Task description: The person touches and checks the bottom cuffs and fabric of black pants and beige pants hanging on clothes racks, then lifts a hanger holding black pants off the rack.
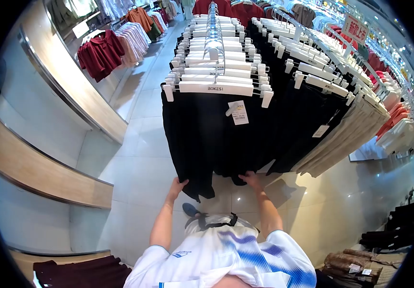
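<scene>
My arms reach forward, left hand (177,186) and right hand (251,179) each pinching the black trousers (192,139) low down.

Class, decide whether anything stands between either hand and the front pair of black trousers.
Nothing visible does: the left hand grips one lower leg of the black trousers, and the right hand grips the other.

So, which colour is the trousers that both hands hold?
Black, seen best in the head view.
</scene>
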Available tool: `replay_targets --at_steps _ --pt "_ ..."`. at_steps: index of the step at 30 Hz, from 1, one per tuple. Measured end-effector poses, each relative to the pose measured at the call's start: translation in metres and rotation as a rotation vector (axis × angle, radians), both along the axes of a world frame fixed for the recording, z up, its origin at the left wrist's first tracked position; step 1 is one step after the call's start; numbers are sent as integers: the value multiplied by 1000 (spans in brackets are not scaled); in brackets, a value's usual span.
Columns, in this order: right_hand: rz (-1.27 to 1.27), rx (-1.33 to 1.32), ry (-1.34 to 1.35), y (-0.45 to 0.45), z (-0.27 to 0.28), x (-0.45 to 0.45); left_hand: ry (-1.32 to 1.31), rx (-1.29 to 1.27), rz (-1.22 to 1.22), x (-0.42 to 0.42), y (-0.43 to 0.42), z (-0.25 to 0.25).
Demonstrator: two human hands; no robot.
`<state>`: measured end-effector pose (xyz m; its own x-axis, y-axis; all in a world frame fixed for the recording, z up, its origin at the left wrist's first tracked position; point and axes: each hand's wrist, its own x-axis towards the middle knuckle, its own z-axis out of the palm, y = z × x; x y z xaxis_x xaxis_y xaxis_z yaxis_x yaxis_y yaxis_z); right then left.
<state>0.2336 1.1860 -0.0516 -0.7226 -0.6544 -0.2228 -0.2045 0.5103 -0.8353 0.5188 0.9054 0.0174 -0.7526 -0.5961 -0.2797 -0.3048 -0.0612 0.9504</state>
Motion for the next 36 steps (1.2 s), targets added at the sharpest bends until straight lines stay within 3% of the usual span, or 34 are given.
replay_targets --at_steps 3,5,8,12,15,18,20,23,24,27,29,32,36 --pt "-43 67 -44 14 -11 30 25 34 -1 4 -5 1" --pt "-314 -64 -219 21 -19 52 16 42 88 7 -3 8" --pt "-516 -207 -115 33 -71 57 -22 -9 158 13 -11 3" --pt "-503 -175 -71 53 -21 60 79 -173 244 15 -16 8" --pt "-585 -239 30 61 -10 56 -29 -165 279 17 -19 26" --pt "-569 -229 -67 73 -3 45 -1 -234 316 13 -31 28" --pt "-470 -532 -504 82 8 44 144 -227 384 8 -42 24" --pt "-330 -635 -592 96 84 59 184 -165 436 0 -52 44" --pt "-331 -629 -592 103 80 57 213 -119 472 -2 -54 50" --pt "-208 -397 -573 124 76 47 351 95 511 -8 -48 84" --pt "135 -114 -401 132 95 44 374 111 514 -9 -51 89" --pt "130 112 -380 143 60 32 391 99 499 -4 -67 78" --pt "151 215 -170 146 38 30 327 40 503 -6 -73 71"
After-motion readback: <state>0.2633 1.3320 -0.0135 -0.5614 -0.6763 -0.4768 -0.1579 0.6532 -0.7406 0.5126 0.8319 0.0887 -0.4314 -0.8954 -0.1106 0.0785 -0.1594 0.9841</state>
